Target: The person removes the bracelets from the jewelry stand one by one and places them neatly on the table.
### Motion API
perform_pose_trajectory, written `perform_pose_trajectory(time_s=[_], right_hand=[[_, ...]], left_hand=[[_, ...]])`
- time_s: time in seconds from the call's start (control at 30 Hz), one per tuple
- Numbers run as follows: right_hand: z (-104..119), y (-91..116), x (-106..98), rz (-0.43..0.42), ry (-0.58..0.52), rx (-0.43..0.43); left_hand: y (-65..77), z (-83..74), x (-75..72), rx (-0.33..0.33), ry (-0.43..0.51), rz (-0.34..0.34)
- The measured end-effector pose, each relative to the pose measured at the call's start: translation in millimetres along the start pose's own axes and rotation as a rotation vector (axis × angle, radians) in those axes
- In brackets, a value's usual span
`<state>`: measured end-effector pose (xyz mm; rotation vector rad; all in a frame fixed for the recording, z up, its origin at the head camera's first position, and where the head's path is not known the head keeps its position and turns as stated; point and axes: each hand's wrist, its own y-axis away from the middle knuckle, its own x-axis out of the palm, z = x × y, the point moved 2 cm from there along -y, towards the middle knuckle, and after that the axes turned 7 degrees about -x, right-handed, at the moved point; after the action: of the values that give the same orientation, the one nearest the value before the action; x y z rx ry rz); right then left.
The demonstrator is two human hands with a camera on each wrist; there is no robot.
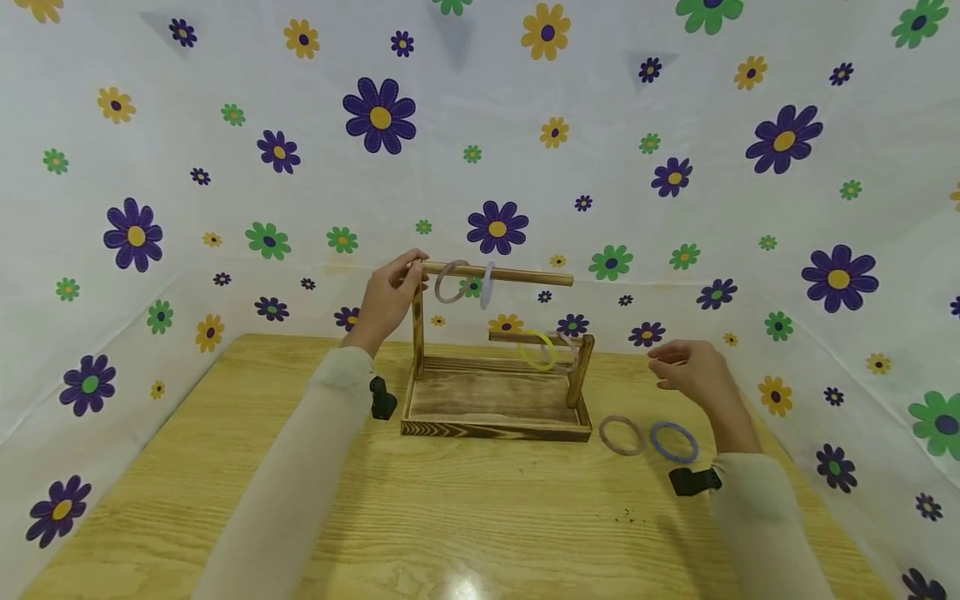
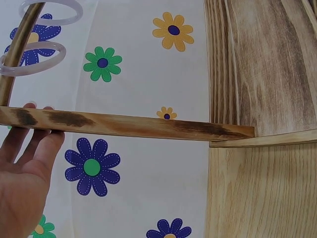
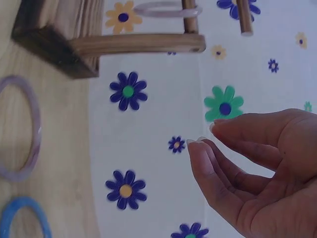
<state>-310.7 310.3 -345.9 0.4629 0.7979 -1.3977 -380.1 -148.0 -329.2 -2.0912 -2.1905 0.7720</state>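
A wooden bangle stand (image 1: 495, 432) with two rods stands on the table. My left hand (image 1: 390, 296) holds the top of its tall left post; in the left wrist view the fingers (image 2: 43, 148) reach behind that post. From the upper rod hang a brownish bangle (image 1: 441, 287) and a pale lilac bangle (image 1: 487, 285). A yellow bangle (image 1: 553, 357) and a pale bangle (image 1: 573, 358) hang on the lower rod. My right hand (image 1: 693, 371) is in the air right of the stand, fingers loosely bent, thumb and fingertips apart, holding nothing.
On the table right of the stand lie a pinkish-brown bangle (image 1: 602, 435) and a blue bangle (image 1: 655, 442), below my right hand. Small dark specks (image 1: 628, 517) dot the wooden table (image 1: 450, 500). Flower-printed white cloth (image 1: 450, 183) surrounds the table at the back and sides.
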Motion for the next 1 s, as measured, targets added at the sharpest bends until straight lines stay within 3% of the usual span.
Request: perform_pose_trajectory(time_s=[0.4, 1.0], right_hand=[[64, -24, 18, -0.006, -0.009, -0.131], [106, -49, 53, -0.042, 0.024, -0.208]], left_hand=[[1.1, -0.6, 0.4, -0.007, 0.000, -0.002], [0.5, -0.6, 0.4, -0.011, 0.022, 0.013]])
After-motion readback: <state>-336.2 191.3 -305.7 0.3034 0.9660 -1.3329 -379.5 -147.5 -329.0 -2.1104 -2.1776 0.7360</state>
